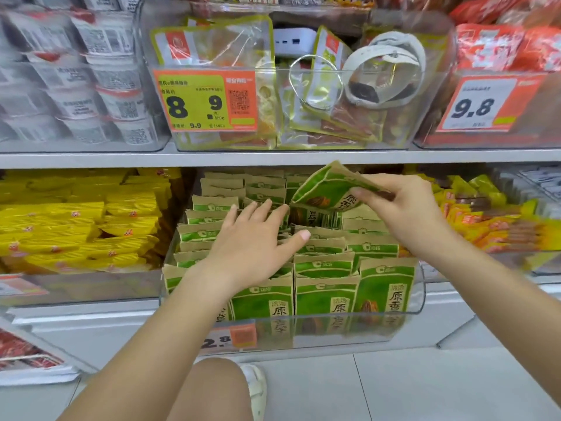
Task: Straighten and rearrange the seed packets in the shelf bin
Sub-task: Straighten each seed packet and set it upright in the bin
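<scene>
Seed packet (326,189), light, crinkly paper, is pinched by its edge in the right hand (406,208) at one o'clock above the shelf bin (420,294); left hand (252,247) rests flat, fingers spread, on the upright rows

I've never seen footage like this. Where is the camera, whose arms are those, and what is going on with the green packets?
There is no machine here. The single picture comes from a camera worn on a person's head, looking forward and down, so the two bare arms are that person's own.

They crouch before shop shelves. In front is a clear plastic shelf bin filled with rows of green and tan paper seed packets standing upright. The left hand lies with spread fingers on the packet tops in the middle of the bin. The right hand pinches one lifted seed packet, tilted above the rows.

Beside the bin are yellow snack bags; above, an orange and yellow price tag hangs on another clear bin.
</scene>
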Demonstrator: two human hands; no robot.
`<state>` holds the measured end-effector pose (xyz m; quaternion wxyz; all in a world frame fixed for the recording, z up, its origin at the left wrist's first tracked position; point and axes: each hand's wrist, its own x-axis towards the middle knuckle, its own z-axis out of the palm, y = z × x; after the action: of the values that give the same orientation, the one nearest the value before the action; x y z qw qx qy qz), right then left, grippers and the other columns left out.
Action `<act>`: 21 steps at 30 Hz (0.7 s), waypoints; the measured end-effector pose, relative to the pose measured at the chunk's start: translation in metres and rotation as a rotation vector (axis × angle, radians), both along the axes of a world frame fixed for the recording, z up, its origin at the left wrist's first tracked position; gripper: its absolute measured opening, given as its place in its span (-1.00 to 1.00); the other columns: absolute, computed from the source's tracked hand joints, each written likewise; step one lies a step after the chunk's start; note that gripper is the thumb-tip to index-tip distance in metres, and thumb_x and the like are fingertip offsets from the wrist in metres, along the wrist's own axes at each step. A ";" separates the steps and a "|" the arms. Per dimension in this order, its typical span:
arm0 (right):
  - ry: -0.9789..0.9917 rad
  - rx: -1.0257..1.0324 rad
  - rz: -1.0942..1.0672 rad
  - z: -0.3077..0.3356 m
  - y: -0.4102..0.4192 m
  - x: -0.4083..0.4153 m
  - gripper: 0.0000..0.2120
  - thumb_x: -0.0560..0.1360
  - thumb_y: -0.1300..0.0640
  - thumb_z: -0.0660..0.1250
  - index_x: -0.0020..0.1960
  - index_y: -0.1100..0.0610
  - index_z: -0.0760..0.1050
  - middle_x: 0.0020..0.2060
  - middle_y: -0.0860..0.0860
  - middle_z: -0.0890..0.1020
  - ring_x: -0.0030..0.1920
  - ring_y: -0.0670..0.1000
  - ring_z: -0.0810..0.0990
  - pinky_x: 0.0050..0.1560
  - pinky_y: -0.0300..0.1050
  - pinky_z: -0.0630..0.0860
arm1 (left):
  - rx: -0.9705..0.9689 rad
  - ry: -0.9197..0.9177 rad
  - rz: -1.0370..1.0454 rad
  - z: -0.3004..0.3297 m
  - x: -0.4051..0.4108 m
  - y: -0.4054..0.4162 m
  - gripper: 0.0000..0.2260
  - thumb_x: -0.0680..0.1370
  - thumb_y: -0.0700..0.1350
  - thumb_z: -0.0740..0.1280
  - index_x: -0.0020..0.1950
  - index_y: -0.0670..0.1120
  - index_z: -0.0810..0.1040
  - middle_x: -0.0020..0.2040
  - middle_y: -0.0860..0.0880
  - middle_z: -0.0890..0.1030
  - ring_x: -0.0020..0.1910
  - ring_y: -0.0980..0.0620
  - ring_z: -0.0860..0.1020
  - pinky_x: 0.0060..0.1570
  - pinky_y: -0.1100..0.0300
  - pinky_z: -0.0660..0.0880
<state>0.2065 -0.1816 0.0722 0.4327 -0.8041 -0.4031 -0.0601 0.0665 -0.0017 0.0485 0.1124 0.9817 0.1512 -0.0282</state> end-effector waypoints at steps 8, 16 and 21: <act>-0.297 -0.491 -0.017 -0.011 0.038 0.023 -0.76 0.55 0.17 0.31 0.18 0.04 0.62 0.05 0.05 0.69 0.11 0.11 0.61 0.13 -0.06 0.47 | -0.006 -0.024 -0.010 -0.003 0.000 0.002 -0.37 0.58 0.34 -0.19 0.61 0.13 -0.06 0.63 0.04 -0.05 0.59 0.03 -0.11 0.53 -0.02 -0.24; -0.519 -0.657 -0.189 -0.006 0.057 0.017 -0.72 0.58 -0.03 0.24 0.18 0.11 0.50 -0.03 0.11 0.59 -0.05 0.20 0.59 -0.15 -0.01 0.46 | -0.026 -0.029 -0.010 -0.003 0.001 0.003 -0.37 0.57 0.34 -0.19 0.61 0.14 -0.05 0.62 0.05 -0.04 0.59 0.04 -0.10 0.54 -0.01 -0.24; -0.373 -0.577 -0.029 -0.007 0.047 0.006 -0.88 0.56 0.06 0.25 0.08 0.01 0.48 -0.10 0.00 0.61 -0.07 0.11 0.59 -0.07 0.04 0.54 | -0.025 -0.030 -0.017 -0.003 0.001 0.002 -0.37 0.57 0.35 -0.18 0.61 0.14 -0.06 0.63 0.05 -0.05 0.59 0.04 -0.11 0.54 -0.01 -0.24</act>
<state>0.2127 -0.1342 0.0653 0.1055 -0.8741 -0.4643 -0.0960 0.0671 0.0008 0.0456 0.1266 0.9818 0.1408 -0.0163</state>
